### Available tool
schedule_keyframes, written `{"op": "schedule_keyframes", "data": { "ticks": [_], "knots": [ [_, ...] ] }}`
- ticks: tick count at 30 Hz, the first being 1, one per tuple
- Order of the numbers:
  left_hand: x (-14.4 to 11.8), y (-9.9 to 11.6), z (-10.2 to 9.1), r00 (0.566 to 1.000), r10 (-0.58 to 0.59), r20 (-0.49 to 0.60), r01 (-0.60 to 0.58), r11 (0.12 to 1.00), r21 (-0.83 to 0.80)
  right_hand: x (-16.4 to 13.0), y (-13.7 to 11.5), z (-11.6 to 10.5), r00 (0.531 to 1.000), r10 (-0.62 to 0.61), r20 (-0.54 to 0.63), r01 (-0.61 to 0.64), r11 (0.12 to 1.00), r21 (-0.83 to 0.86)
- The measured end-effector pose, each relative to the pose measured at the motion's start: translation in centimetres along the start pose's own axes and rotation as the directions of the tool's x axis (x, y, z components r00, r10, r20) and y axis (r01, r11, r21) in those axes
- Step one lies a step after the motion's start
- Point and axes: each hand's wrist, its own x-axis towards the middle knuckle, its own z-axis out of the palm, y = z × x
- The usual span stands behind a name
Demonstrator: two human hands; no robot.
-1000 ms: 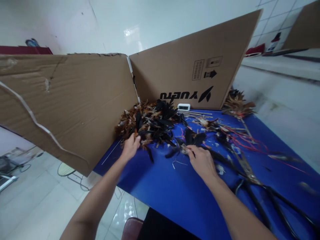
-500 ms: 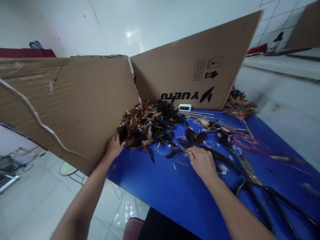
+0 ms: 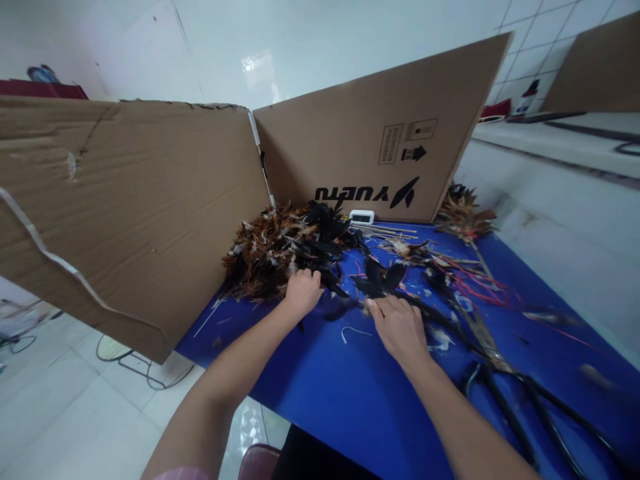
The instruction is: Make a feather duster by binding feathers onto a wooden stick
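The left hand (image 3: 304, 293) has bent fingers and touches the front edge of the big feather pile (image 3: 270, 257); I can't tell if it has hold of a feather. The right hand (image 3: 400, 327) is curled, with its thumb and fingertips pinching the bottom of some black feathers (image 3: 380, 277). These feathers spread like a fan: one tip points left, and the others point away from the person. They lie on the blue table (image 3: 320, 380), just past the right fingertips. The pile sits past the left hand, mostly to its left.
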Motion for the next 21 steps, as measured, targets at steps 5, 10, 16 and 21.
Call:
{"op": "schedule_keyframes", "data": {
  "ticks": [5, 10, 16, 21],
  "knots": [
    [1.1, -1.5, 1.0, 0.998, -0.058, 0.012, 0.059, 0.993, -0.106, 0.0, 0.0, 0.0, 1.0, 0.01, 0.013, -0.011, 1.0, 0.017],
    [0.4, -1.8, 0.4, 0.991, -0.097, 0.088, 0.126, 0.886, -0.446, 0.2, -0.2, -0.3, 0.999, 0.028, -0.017, -0.027, 0.999, 0.035],
    [-1.1, -1.0, -0.2, 0.97, -0.195, 0.146, 0.203, 0.313, -0.928, 0.2, -1.2, -1.1, 0.997, -0.029, -0.071, 0.038, 0.991, 0.127],
    [-1.0, -2.4, -0.6, 0.963, -0.269, -0.02, 0.03, 0.179, -0.983, 1.9, -3.6, -2.1, 0.99, -0.121, -0.078, 0.133, 0.975, 0.176]
  ]
}}
